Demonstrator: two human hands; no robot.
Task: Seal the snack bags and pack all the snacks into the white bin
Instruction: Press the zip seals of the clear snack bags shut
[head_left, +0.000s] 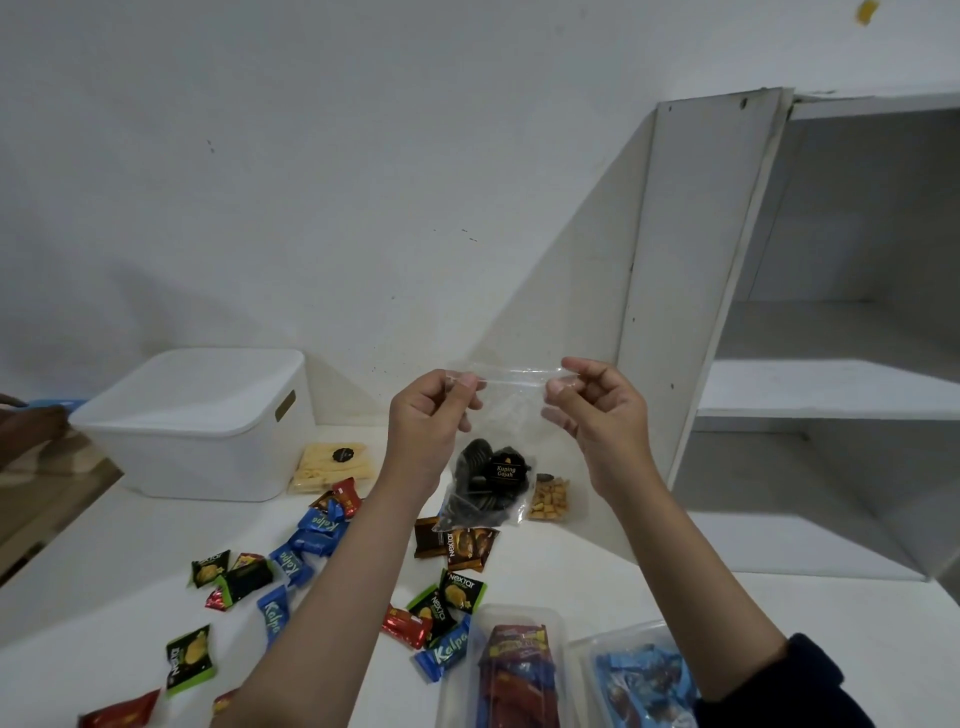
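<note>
I hold a clear zip bag (511, 415) with dark round snacks and a black "Kuping Gajah" label up above the table. My left hand (428, 415) pinches the bag's top strip at its left end, and my right hand (592, 410) pinches it at the right end. The white bin (202, 431) stands at the back left with its lid on. A bag of pale yellow sticks (332, 467) lies beside the bin. A bag of small orange crackers (550, 499) lies behind the held bag. Several small wrapped snacks (317, 535) are scattered over the white table (571, 571).
Two clear plastic tubs hold wrapped snacks at the front edge, one red (514, 670) and one blue (639, 675). A white open shelf unit (810, 332) stands at the right. Another person's hand (31, 421) shows at the far left.
</note>
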